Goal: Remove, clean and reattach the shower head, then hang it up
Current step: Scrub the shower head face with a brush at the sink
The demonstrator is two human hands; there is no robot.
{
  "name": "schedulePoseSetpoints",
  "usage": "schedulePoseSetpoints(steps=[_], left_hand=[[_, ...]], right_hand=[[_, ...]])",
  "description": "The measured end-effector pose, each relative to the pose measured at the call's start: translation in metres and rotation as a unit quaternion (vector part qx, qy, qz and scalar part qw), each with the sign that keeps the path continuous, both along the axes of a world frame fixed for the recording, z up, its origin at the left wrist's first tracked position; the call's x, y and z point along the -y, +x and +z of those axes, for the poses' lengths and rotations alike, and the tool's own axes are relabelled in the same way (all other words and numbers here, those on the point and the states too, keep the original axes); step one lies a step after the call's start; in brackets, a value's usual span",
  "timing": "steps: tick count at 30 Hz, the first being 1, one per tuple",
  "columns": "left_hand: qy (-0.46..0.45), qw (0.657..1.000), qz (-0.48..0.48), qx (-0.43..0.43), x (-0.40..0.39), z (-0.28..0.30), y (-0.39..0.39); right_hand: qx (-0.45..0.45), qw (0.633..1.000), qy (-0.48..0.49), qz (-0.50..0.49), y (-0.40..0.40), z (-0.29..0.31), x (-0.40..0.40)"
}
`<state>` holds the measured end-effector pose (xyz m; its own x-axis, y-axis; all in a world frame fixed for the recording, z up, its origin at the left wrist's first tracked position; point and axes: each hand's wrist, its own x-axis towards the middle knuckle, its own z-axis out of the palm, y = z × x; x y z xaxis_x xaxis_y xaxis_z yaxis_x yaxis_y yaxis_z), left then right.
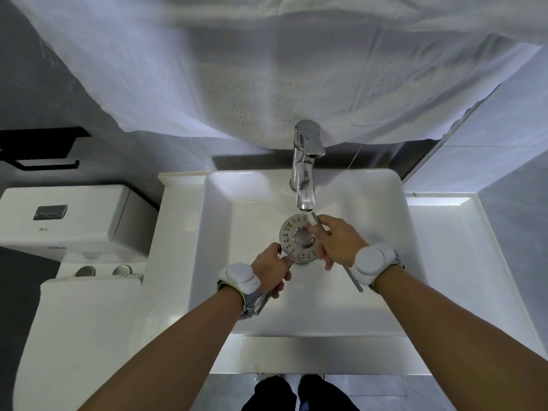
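- Legs (299,393) at bottom edge, standing at the counter (474,262).
- Both forearms reach over the sink (225,232); white wrist unit (238,276) on left, another (374,264) on right.
- Left hand (274,269): fingers curled tight round the shower head (299,238) handle, chrome end sticking out below my wrist.
- Head sits over the basin middle, face plate up, nozzle ring visible, just under the tap (304,170) spout.
- Right hand (335,235): fingers pinch a thin grey brush (354,280), tip at the plate's far edge near the spout, long handle running back past my wrist.
- Can't tell if water runs.
- Left of the sink: toilet (74,307) with cistern (71,215), black holder (38,149) on the wall above.
- Far wall: white sheet (267,69) draped over it, hanging down to the tap.
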<state>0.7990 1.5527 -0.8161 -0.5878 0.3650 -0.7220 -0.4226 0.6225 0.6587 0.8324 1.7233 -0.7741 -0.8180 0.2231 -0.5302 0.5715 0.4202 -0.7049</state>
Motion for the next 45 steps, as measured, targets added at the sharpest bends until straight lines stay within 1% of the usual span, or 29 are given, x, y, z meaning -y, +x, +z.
schedulePoseSetpoints(steps=[3, 4, 6, 9, 11, 13, 14, 17, 18, 19, 21, 23, 24, 25, 26, 28, 31, 33, 36, 39, 40, 42, 43, 45], left_hand=[[0.007, 1.000, 0.003, 0.006, 0.000, -0.005, 0.001], [0.008, 1.000, 0.003, 0.006, 0.001, -0.006, 0.001], [0.009, 1.000, 0.009, 0.003, 0.000, -0.009, 0.002], [0.003, 1.000, 0.012, 0.002, -0.001, -0.010, 0.003], [-0.004, 1.000, -0.002, -0.008, -0.001, -0.011, 0.003], [-0.007, 1.000, -0.014, -0.018, 0.000, -0.011, 0.002], [-0.009, 1.000, -0.017, -0.022, 0.000, -0.011, 0.002], [-0.008, 0.999, -0.026, -0.025, 0.001, -0.008, 0.002], [-0.010, 0.999, -0.029, -0.027, 0.001, -0.007, 0.003], [-0.014, 0.999, -0.033, -0.031, 0.000, -0.006, 0.002], [-0.020, 0.999, -0.036, -0.035, 0.000, -0.004, 0.002], [-0.024, 0.998, -0.040, -0.036, -0.002, -0.003, 0.001], [-0.029, 0.998, -0.045, -0.037, -0.002, -0.003, 0.001], [-0.034, 0.997, -0.051, -0.041, -0.003, -0.002, 0.001], [-0.038, 0.997, -0.054, -0.044, -0.004, -0.003, 0.000], [-0.041, 0.997, -0.049, -0.045, -0.004, -0.003, 0.001], [-0.051, 0.995, -0.073, -0.053, -0.005, -0.003, 0.001], [-0.070, 0.990, -0.102, -0.063, -0.005, -0.004, -0.001], [-0.090, 0.985, -0.127, -0.075, -0.004, -0.007, -0.005], [-0.095, 0.982, -0.135, -0.089, -0.006, -0.005, -0.008], [-0.096, 0.982, -0.135, -0.089, -0.006, -0.005, -0.010], [-0.090, 0.986, -0.118, -0.078, -0.006, -0.004, -0.014], [-0.088, 0.987, -0.112, -0.073, -0.006, -0.003, -0.016], [-0.091, 0.986, -0.115, -0.074, -0.007, 0.000, -0.021]], right_hand=[[0.043, 0.994, 0.088, 0.042, -0.002, -0.002, -0.004], [0.061, 0.994, 0.081, 0.035, -0.002, -0.004, -0.006], [0.076, 0.997, 0.025, 0.004, -0.002, -0.010, -0.010], [0.014, 0.999, -0.006, -0.034, -0.001, -0.015, -0.017], [-0.033, 0.992, -0.073, -0.092, -0.001, -0.016, -0.018], [-0.046, 0.983, -0.119, -0.134, -0.001, -0.016, -0.015], [-0.035, 0.982, -0.118, -0.145, -0.001, -0.017, -0.014], [0.023, 0.981, -0.076, -0.179, -0.001, -0.021, -0.015], [0.040, 0.977, -0.082, -0.191, 0.000, -0.022, -0.014], [0.051, 0.975, -0.098, -0.191, 0.002, -0.022, -0.011], [0.064, 0.981, -0.100, -0.154, 0.003, -0.019, -0.004], [0.058, 0.988, -0.051, -0.134, -0.001, -0.019, -0.001], [0.053, 0.988, -0.029, -0.142, -0.002, -0.021, -0.001], [0.055, 0.986, -0.032, -0.156, -0.004, -0.022, 0.001], [0.062, 0.982, -0.057, -0.168, -0.005, -0.024, 0.003], [0.078, 0.981, -0.078, -0.158, -0.005, -0.021, 0.009], [0.048, 0.985, -0.013, -0.164, -0.007, -0.021, 0.007], [0.047, 0.984, -0.013, -0.172, -0.008, -0.024, 0.008], [0.072, 0.990, -0.011, -0.119, -0.008, -0.025, 0.012], [0.037, 0.987, 0.002, -0.154, -0.009, -0.026, 0.005], [0.034, 0.990, 0.001, -0.134, -0.009, -0.026, 0.006], [0.054, 0.997, 0.007, -0.059, -0.006, -0.026, 0.011], [0.050, 0.997, 0.015, -0.050, -0.005, -0.025, 0.011], [0.026, 0.996, 0.022, -0.087, -0.005, -0.024, 0.002]])
